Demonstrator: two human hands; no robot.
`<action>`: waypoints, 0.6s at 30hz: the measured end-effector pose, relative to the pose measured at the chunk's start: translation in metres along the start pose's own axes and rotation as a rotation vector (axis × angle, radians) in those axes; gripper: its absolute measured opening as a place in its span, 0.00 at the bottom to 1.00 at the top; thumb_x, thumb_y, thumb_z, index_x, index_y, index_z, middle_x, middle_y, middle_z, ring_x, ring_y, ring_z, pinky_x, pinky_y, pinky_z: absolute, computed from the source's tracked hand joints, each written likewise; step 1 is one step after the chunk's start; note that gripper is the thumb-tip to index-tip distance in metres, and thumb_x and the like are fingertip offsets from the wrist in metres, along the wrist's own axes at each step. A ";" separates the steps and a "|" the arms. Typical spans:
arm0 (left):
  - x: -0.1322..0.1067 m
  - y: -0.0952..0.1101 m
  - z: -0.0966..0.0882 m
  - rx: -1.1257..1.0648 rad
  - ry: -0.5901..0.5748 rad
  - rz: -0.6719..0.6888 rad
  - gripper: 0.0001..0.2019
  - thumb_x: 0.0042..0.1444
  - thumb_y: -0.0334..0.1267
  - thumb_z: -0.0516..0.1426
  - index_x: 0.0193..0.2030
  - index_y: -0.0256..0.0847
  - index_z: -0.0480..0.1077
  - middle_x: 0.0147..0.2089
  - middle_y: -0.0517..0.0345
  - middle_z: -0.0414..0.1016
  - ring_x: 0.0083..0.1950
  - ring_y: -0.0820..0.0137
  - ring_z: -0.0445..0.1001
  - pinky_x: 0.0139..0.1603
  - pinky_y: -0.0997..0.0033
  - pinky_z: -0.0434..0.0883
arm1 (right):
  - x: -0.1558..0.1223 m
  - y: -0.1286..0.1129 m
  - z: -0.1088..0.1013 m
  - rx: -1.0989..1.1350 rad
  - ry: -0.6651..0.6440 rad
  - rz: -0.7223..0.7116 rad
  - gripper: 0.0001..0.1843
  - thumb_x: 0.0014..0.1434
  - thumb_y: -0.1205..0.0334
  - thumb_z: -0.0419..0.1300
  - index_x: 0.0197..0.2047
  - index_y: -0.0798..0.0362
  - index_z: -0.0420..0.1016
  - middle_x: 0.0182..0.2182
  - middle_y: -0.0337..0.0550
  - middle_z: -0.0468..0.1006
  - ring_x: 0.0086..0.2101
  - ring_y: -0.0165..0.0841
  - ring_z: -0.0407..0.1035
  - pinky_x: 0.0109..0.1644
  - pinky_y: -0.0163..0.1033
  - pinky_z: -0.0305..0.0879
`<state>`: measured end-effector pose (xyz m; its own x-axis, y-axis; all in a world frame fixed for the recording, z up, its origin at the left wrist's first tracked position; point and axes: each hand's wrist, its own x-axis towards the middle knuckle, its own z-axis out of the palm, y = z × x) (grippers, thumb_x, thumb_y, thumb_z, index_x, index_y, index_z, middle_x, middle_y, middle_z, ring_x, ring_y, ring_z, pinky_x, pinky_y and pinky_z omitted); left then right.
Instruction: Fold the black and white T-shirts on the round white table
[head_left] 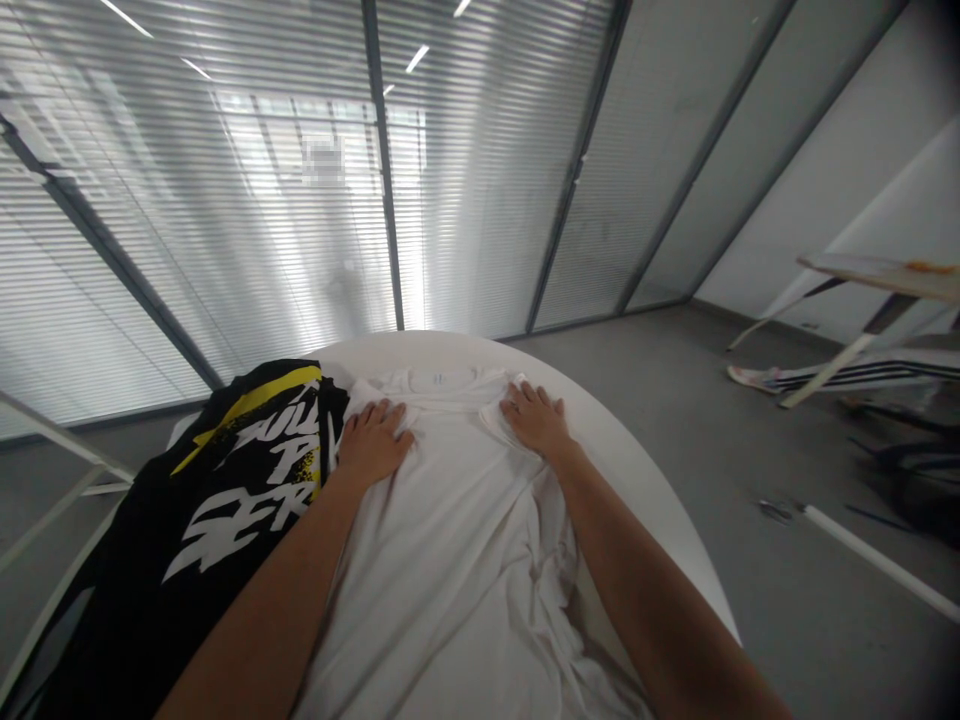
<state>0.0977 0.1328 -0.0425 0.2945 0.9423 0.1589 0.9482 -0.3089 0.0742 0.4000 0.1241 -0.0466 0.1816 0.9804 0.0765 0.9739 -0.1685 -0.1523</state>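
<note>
A white T-shirt [442, 560] lies spread on a round white table [637, 450], its collar toward the far side and its cloth wrinkled near me. My left hand [373, 441] rests flat on the shirt's far left shoulder area, and my right hand [536, 420] presses flat on the far right, by a folded-over edge. Neither hand grips the cloth. To the left, a black garment [225, 500] with yellow and white print lies against the white shirt, close to my left hand.
The table's curved edge runs close beyond the shirt. Glass walls with blinds [225, 200] stand behind it. On the grey floor at right lie a white pole [877, 560] and striped clothing [847, 375], under a small table [877, 278].
</note>
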 end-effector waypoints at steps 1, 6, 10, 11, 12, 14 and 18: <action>0.000 0.000 0.000 -0.003 0.000 0.002 0.28 0.61 0.50 0.46 0.67 0.47 0.59 0.70 0.50 0.58 0.69 0.52 0.55 0.66 0.47 0.53 | 0.000 -0.001 0.000 0.001 0.005 0.017 0.32 0.67 0.45 0.38 0.70 0.48 0.51 0.69 0.49 0.50 0.66 0.53 0.46 0.63 0.69 0.40; 0.001 0.000 0.002 -0.011 0.010 0.008 0.29 0.61 0.50 0.45 0.67 0.46 0.59 0.70 0.47 0.57 0.70 0.51 0.54 0.66 0.45 0.53 | -0.001 -0.006 0.000 -0.013 0.107 0.035 0.31 0.68 0.48 0.38 0.70 0.48 0.50 0.68 0.49 0.53 0.66 0.50 0.45 0.64 0.68 0.39; 0.001 0.000 0.001 -0.018 -0.011 0.004 0.29 0.61 0.50 0.46 0.67 0.45 0.59 0.70 0.47 0.57 0.69 0.51 0.54 0.66 0.46 0.52 | -0.003 -0.012 -0.002 0.002 0.138 0.000 0.29 0.68 0.50 0.40 0.69 0.46 0.53 0.66 0.49 0.58 0.63 0.47 0.51 0.64 0.65 0.42; 0.001 0.000 0.001 -0.022 -0.009 0.004 0.29 0.61 0.50 0.46 0.67 0.45 0.59 0.70 0.48 0.57 0.69 0.51 0.54 0.66 0.46 0.52 | -0.004 -0.012 -0.003 0.010 0.126 0.006 0.28 0.67 0.50 0.40 0.68 0.46 0.55 0.65 0.49 0.60 0.62 0.46 0.54 0.63 0.65 0.45; 0.001 0.000 0.001 -0.026 -0.004 0.003 0.29 0.61 0.50 0.46 0.67 0.46 0.60 0.70 0.48 0.57 0.69 0.51 0.54 0.67 0.46 0.52 | -0.004 -0.012 -0.006 0.020 0.113 0.025 0.28 0.67 0.51 0.41 0.67 0.47 0.56 0.64 0.50 0.62 0.60 0.46 0.57 0.62 0.63 0.49; 0.001 -0.001 0.002 -0.029 0.004 0.005 0.29 0.61 0.50 0.46 0.67 0.46 0.60 0.70 0.48 0.57 0.70 0.51 0.54 0.67 0.47 0.52 | -0.002 -0.010 -0.013 0.042 0.103 0.094 0.27 0.66 0.52 0.43 0.66 0.48 0.58 0.61 0.53 0.65 0.57 0.47 0.61 0.58 0.60 0.56; 0.002 -0.001 0.002 -0.033 -0.009 -0.002 0.29 0.61 0.51 0.46 0.67 0.47 0.60 0.70 0.49 0.57 0.70 0.51 0.53 0.67 0.47 0.51 | 0.004 0.004 -0.031 0.070 0.071 0.297 0.28 0.63 0.54 0.47 0.64 0.52 0.62 0.57 0.59 0.67 0.55 0.51 0.63 0.54 0.58 0.62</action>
<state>0.0974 0.1349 -0.0446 0.2936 0.9442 0.1496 0.9444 -0.3107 0.1074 0.4093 0.1238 -0.0162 0.4680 0.8795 0.0866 0.8656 -0.4364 -0.2457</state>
